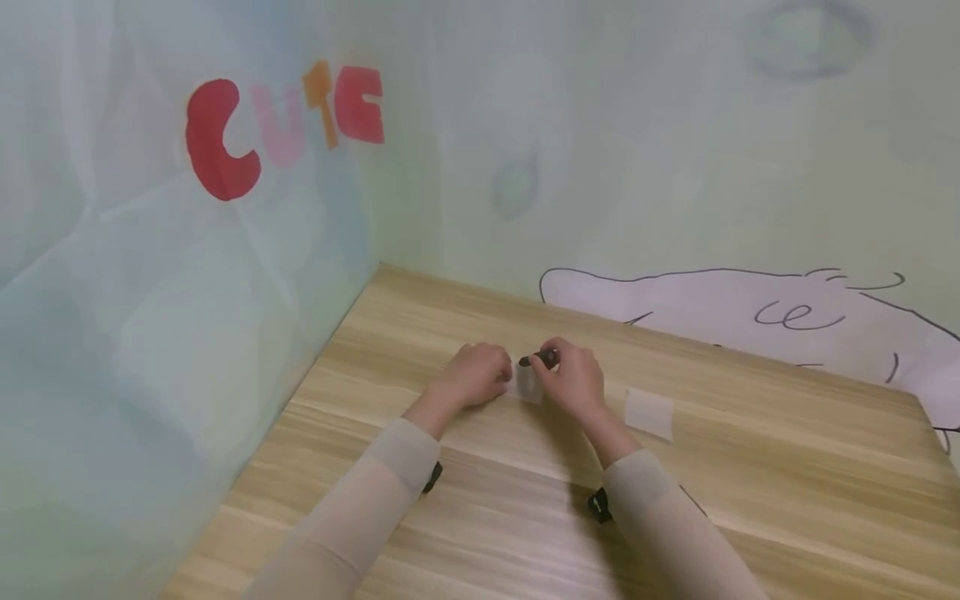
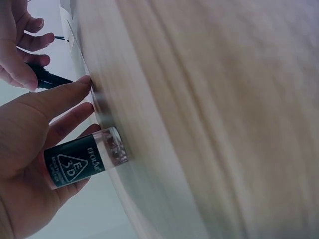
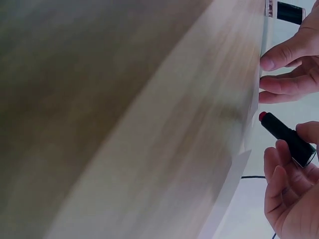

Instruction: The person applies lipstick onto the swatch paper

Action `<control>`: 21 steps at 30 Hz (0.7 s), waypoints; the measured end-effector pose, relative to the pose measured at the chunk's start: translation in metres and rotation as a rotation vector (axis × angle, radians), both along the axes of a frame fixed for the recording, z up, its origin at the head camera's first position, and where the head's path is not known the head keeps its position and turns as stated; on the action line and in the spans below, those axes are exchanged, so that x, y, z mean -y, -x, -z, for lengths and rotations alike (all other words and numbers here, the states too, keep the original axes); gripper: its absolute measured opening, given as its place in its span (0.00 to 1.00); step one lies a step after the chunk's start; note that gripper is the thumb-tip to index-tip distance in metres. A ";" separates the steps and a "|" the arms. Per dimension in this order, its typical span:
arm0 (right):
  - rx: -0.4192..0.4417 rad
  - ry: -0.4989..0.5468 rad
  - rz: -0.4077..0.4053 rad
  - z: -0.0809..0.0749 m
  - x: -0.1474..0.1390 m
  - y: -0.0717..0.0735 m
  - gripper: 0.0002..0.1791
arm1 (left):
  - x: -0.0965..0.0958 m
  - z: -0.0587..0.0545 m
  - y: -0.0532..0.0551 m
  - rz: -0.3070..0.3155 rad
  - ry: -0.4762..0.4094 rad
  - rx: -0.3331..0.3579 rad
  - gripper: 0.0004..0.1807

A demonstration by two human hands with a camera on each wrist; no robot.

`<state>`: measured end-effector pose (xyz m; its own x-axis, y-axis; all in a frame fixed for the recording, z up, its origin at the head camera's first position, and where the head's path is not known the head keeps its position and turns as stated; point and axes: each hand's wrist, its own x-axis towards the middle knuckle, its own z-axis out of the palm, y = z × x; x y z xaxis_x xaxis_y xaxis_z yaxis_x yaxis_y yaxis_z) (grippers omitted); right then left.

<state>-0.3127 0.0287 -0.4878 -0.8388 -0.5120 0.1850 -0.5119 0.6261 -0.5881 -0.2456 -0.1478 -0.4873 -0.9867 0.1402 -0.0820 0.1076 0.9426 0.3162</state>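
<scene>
My right hand (image 1: 576, 379) grips a black lipstick tube (image 1: 546, 358) between thumb and fingers. Its red tip (image 3: 262, 116) points towards the table in the right wrist view. Below it on the wood lies a small pale translucent sheet (image 1: 529, 387). My left hand (image 1: 476, 373) rests its fingertips at the sheet's left side, with thumb (image 3: 276, 57) and fingers extended down to the surface. Beside the left palm, a dark labelled lipstick cap (image 2: 82, 158) stands with its clear end against the table; the head view has it hidden by the hand.
Another small white sheet (image 1: 649, 414) lies on the wooden table (image 1: 765, 467) to the right of my right hand. Walls of printed cloth border the table: CUTE lettering (image 1: 225, 142) at left, a line drawing (image 1: 712, 304) behind. Wrist-worn black devices (image 1: 600, 505) sit beneath both forearms.
</scene>
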 end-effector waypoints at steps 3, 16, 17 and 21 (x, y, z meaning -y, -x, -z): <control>-0.010 -0.014 -0.001 0.000 0.002 0.000 0.11 | 0.001 0.000 0.000 0.004 -0.002 -0.005 0.11; 0.006 -0.049 -0.024 0.000 0.003 0.000 0.11 | -0.002 -0.002 -0.002 -0.001 -0.001 0.008 0.11; 0.006 -0.053 -0.029 0.000 0.003 0.000 0.11 | -0.002 -0.003 -0.002 -0.003 -0.002 0.011 0.11; -0.003 -0.072 -0.060 -0.002 0.003 0.000 0.12 | -0.001 -0.003 -0.002 -0.006 0.001 0.005 0.10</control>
<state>-0.3122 0.0261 -0.4863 -0.8060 -0.5731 0.1482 -0.5512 0.6353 -0.5409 -0.2440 -0.1471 -0.4843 -0.9871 0.1340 -0.0871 0.1002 0.9435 0.3159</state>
